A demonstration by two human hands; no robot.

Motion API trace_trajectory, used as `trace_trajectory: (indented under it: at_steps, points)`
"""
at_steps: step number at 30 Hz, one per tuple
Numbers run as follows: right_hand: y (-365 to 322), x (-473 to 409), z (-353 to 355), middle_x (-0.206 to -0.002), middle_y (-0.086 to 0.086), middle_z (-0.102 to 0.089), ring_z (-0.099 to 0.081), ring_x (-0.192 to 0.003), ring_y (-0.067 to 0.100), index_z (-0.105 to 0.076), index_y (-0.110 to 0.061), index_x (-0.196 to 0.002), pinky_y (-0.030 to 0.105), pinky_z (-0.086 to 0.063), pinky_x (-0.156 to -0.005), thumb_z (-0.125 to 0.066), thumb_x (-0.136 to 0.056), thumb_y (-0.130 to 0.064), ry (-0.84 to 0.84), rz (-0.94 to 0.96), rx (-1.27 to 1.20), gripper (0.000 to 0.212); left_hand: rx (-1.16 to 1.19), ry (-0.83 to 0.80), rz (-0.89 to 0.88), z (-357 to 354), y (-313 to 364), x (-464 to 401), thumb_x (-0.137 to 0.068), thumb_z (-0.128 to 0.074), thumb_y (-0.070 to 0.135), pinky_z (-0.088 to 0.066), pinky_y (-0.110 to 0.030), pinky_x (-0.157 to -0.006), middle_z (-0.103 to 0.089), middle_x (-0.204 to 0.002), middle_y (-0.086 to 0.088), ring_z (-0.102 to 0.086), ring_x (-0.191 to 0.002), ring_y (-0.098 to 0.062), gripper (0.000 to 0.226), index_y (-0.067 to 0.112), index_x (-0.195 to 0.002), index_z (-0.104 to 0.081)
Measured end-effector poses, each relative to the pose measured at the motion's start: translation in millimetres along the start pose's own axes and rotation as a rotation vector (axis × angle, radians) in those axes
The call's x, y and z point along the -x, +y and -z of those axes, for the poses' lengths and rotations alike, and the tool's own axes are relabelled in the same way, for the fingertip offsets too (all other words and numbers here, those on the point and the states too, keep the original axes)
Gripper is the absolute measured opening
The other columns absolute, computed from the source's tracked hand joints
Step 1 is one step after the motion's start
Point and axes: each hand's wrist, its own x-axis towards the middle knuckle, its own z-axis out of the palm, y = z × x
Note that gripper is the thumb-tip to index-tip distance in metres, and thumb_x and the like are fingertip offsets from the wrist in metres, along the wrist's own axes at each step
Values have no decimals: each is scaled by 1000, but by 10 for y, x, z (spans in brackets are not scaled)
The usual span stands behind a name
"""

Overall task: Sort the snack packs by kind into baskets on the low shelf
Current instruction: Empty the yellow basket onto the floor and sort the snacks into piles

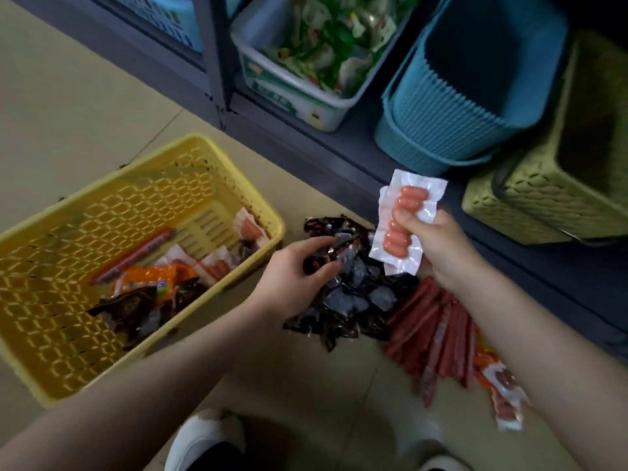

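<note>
A white shoe (pixel 207 436) shows at the bottom edge, cut off and half lost in shadow. Above it both forearms reach out over the tiled floor (pixel 78 107). The right hand (pixel 438 246) is closed on clear sausage packs (pixel 401 226), thumb pressed across the front; the packs stand nearly upright, long axis running from the palm up toward the shelf, and the lower ends are hidden behind the front one. The left hand (pixel 299 266) pinches a dark foil pack (pixel 336 246) atop a black heap (pixel 353 297), its print too blurred to read. Red sausage sticks (pixel 435 331) lie beside it, partly under the right arm. The yellow basket (pixel 142 185) sits left, a few packs inside. Beyond, on the low shelf (pixel 373 158), stand a white basket (pixel 292 93) of green packs, a teal basket (pixel 452 107) and an olive basket (pixel 543 195), both dark inside.
</note>
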Motion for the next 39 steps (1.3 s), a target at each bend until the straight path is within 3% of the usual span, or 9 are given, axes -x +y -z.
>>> trace_trajectory:
  at_steps: [5, 8, 11, 15, 20, 24, 28, 34, 39]
  points:
    - [376, 493, 745, -64, 2, -28, -29, -49, 16, -47, -20, -83, 28, -27, -44, -45, -94, 5, 59, -63, -82, 27, -652, -108, 53, -491, -424, -331, -94, -44, 26, -32, -44, -107, -27, -144, -10, -26, -133, -33, 49, 34, -141, -32]
    - [655, 692, 1253, -65, 4, -47, -46, -52, 17, -55, -17, -82, 30, -40, -52, -53, -92, -1, 296, -69, 257, 19, -862, -113, -133, -620, -316, -282, -89, -52, 18, -25, -50, -109, -21, -148, -16, -19, -135, -39, 57, 21, -142, -32]
    - [975, 792, 1831, -67, 5, -59, -56, -65, 25, -60, -20, -73, 33, -44, -61, -64, -81, -21, 509, -142, 403, 8, -874, -161, -459, -815, -185, -262, -72, -65, 11, -42, -57, -93, -49, -129, -24, -44, -120, -47, 44, 6, -116, -61]
    - [1316, 804, 2461, -87, 13, -66, -62, -82, 30, -63, -10, -93, 45, -51, -76, -64, -84, -21, 705, -291, 527, 15, -838, -314, -551, -1150, 111, -284, -74, -47, 19, -51, -52, -81, -60, -114, -17, -55, -108, -42, 35, 8, -100, -69]
    - [1523, 737, 2606, -88, 14, -64, -62, -87, 32, -59, 1, -97, 32, -46, -64, -59, -88, -28, 585, -377, 735, 30, -865, -402, -638, -1463, 298, -308, -77, -35, 29, -51, -51, -79, -62, -109, -16, -58, -105, -40, 43, 9, -94, -69]
    - [1647, 642, 2490, -104, 21, -63, -61, -96, 36, -44, 1, -124, 28, -37, -60, -57, -90, -25, 498, -306, 924, 44, -942, -464, -634, -1611, 382, -296, -78, -35, 31, -54, -50, -79, -62, -108, -11, -58, -106, -35, 42, 13, -94, -70]
    - [1735, 651, 2472, -110, 17, -60, -58, -100, 35, -43, -1, -118, 33, -40, -65, -55, -91, -27, 587, -315, 1079, 39, -980, -548, -586, -1681, 403, -280, -81, -32, 34, -51, -48, -86, -60, -113, -9, -51, -115, -32, 45, 14, -96, -69]
    - [1752, 738, 2711, -122, 16, -58, -59, -104, 35, -33, -5, -132, 36, -45, -69, -60, -90, -23, 660, -392, 939, 54, -992, -552, -548, -1604, 328, -265, -81, -37, 31, -53, -48, -82, -60, -111, -8, -53, -108, -32, 39, 15, -97, -70]
    - [1416, 796, 2449, -150, 17, -28, -27, -136, 35, -16, -6, -146, 46, -26, -107, -60, -88, -34, 637, -214, 1169, 78, -870, -521, -438, -1441, 345, -197, -90, -50, 13, -41, -32, -99, -46, -132, -1, -43, -122, -22, 35, 15, -124, -57]
